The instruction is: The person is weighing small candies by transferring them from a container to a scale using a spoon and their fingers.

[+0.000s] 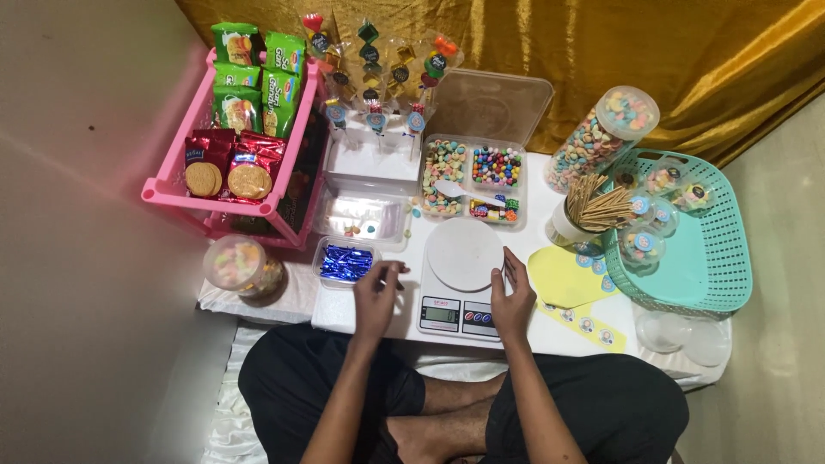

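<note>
**Here, two hands settle at a kitchen scale amid sweets**

Seated cross-legged at a low bench (550,339), a person rests both hands beside a white digital scale (462,283). The left hand (376,296) hovers between the scale and a small tub of blue foil twists (345,262), fingers loosely curled, its grip holding nothing. The right hand (512,296) lies against the scale's right edge, fingers straight and open, empty too. Both forearms reach forward from the lap, wrists low. The round weighing plate is bare. Good practice, judging by the layout, would be keeping hands off the plate while it reads. A divided tray of coloured candy (473,180) sits just behind; a teal basket (718,258) stands right.
</note>
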